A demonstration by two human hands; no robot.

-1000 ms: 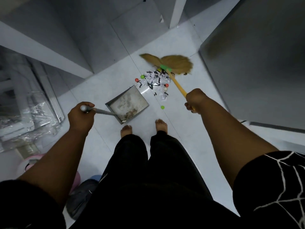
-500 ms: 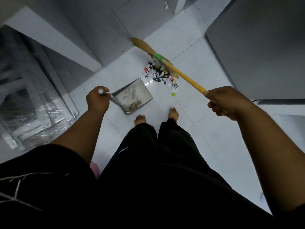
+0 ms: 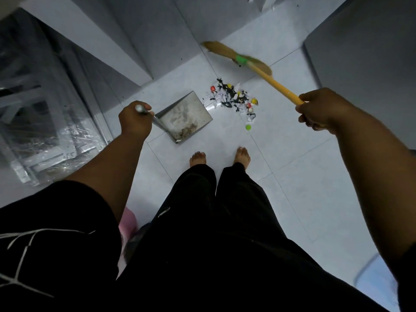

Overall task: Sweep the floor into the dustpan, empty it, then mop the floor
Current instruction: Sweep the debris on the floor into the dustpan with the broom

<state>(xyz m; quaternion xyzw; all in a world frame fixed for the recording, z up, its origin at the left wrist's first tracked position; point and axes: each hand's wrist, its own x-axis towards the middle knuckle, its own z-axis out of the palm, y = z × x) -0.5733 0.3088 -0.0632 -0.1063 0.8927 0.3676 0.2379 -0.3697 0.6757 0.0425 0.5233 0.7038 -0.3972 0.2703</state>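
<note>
Right grip [image 3: 319, 109] clasped the broom [image 3: 270, 79], left grip [image 3: 135, 120] the dustpan [image 3: 186, 113]; the broom had swung clear beyond the litter [image 3: 231, 97].

The floor [image 3: 292, 176] is pale tile with thin grout lines, under dim light. Grey panels [image 3: 157, 30] stand at top left and a grey wall [image 3: 360, 52] at right. Plastic-wrapped frames [image 3: 45, 131] lie at left. A pink thing [image 3: 129, 221] is partly hidden below.
</note>
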